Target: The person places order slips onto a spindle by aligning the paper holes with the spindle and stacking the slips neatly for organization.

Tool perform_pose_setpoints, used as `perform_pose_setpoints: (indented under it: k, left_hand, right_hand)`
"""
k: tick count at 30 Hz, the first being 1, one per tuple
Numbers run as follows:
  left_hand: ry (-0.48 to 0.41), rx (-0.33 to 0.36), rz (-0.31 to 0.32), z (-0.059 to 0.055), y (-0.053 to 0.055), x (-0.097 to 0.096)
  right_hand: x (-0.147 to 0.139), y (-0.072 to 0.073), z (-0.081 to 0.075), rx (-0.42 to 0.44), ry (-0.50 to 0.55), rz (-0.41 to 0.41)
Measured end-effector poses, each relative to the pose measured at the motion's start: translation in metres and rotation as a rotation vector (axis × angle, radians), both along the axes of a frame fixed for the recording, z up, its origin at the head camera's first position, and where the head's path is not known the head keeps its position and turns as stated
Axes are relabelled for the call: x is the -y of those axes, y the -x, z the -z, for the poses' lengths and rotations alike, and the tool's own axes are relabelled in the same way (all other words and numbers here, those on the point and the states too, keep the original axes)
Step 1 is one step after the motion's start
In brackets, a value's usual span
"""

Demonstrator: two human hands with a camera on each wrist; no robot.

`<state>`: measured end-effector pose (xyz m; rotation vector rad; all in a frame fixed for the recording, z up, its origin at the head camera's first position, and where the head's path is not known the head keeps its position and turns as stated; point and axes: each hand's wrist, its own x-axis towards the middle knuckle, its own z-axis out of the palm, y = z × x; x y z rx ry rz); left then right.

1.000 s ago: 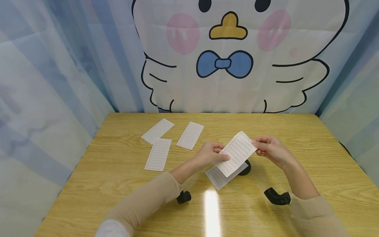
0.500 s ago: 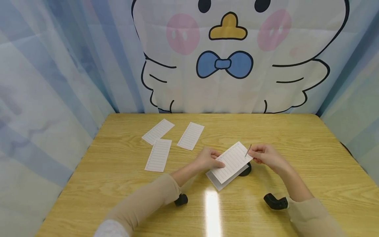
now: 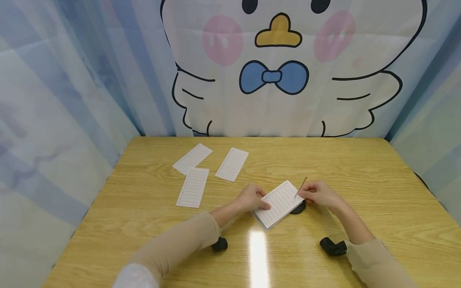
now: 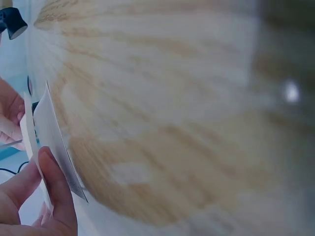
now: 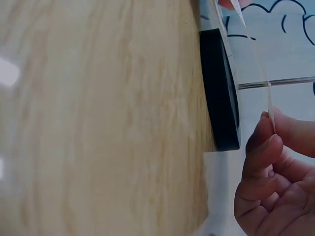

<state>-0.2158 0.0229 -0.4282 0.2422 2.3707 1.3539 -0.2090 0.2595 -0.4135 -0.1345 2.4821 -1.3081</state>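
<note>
A white ruled sheet [image 3: 281, 204] is held level between both hands. My left hand [image 3: 253, 198] pinches its left edge between thumb and fingers. At the opposite corner, my right hand [image 3: 318, 194] pinches it. A thin spike [image 3: 301, 185] pokes up through the sheet near that corner. In the right wrist view the spike [image 5: 290, 81] rises from a thick black round base [image 5: 219, 88] and crosses the sheet [image 5: 269, 98] partway along. Beneath lies a second sheet [image 4: 53, 140], mostly covered in the head view.
Three similar ruled sheets lie at the back left: one slanted [image 3: 192, 158], one nearer [image 3: 192, 188] and one to the right [image 3: 232, 165]. Black wrist devices [image 3: 219, 245] [image 3: 333, 247] sit by both sleeves. A patterned curtain [image 3: 273, 112] stands behind the wooden table [image 3: 151, 208].
Both hands have lowered the upper sheet toward the sheet below. The spike, hidden a second ago, now sticks up through it. The sheets at the back left have not moved.
</note>
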Motion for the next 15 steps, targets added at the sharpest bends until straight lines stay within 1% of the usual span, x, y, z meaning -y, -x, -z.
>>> perform_pose_setpoints:
  k: [6,12,15]
  left_hand:
    - [0.036,-0.008,-0.012,0.0022,-0.0014,0.0002]
    - [0.087,-0.015,-0.001,0.0026,-0.0024,0.0]
    - [0.094,-0.015,-0.001,0.0021,-0.0034,-0.0001]
  right_hand:
    - [0.0006,0.0017,0.005,0.004,-0.034,0.011]
    - [0.0,0.0028,0.0076,-0.017,-0.08,0.007]
    - [-0.0002,0.0024,0.0081,-0.014,-0.095,0.001]
